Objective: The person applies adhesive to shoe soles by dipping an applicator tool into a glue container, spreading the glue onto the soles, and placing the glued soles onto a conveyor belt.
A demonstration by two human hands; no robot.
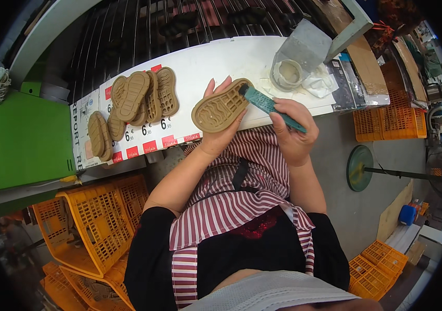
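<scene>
A tan shoe sole (220, 110), its ridged and gridded face turned up, rests in my left hand (221, 136), whose fingers close round its edges. My right hand (294, 129) grips a green-handled brush (268, 104). The brush's dark bristles touch the sole near its upper right end. Several more tan soles (134, 96) lie heaped on the white board (190, 62) to the left. Right of the brush stands a cloudy plastic container (286, 72) with pale stuff inside, with a crumpled white tissue (318, 83) beside it.
Beyond the board runs a rack of dark metal rollers (127, 31). A green panel (18, 135) is at the left. Orange crates (96, 223) stand low on the left, with another orange crate (376, 267) at lower right. A round green stand base (359, 168) sits on the floor.
</scene>
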